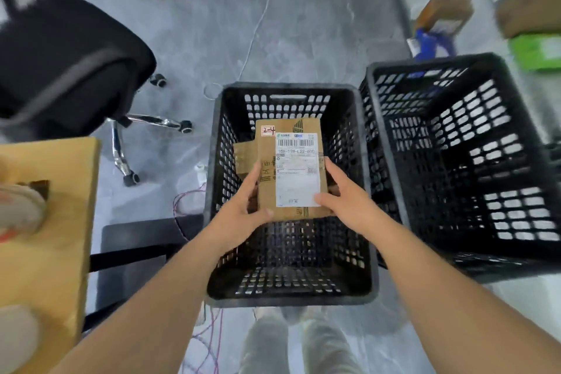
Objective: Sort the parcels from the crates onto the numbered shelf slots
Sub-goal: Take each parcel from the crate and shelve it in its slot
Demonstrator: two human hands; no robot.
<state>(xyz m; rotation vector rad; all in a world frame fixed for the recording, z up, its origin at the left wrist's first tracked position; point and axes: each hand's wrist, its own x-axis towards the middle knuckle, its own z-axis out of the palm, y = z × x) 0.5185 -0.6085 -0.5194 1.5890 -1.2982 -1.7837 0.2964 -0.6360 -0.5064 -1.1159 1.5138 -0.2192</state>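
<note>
Two hands on one flat cardboard parcel (291, 167) right now, so your grip is decent: left hand (243, 209) pinches the lower left edge with the thumb across the bottom, right hand (343, 194) clamps the lower right edge with the thumb on the white shipping label (297, 170). The parcel sits tilted up above the middle black crate (218, 191), clear of its floor as far as I can tell.

Stuff that could bite you, just my guess:
- You're only holding the bottom half. The top is free, so a quick swing toward the shelf could let it flop forward and slide back into the crate.
- The red-bordered sticker (268, 131) at the top left looks like "2-4". It's handwritten and a bit soft, so misreading it means the wrong slot. Check it before you walk.
- There's another brown parcel (243, 158) underneath and to the left. Easy to forget it's still in there.

Around you: a second black crate (455, 161) just beside the first on the right, looks empty. More boxes (443, 14) are along the right edge, blurry. The office chair (69, 64) is on the left and a wooden bench (60, 222) is near your left arm. Loose pink wires (188, 206) and a white cable (258, 24) trail on the floor by the crate, and that's your trip hazard when you turn away.
</note>
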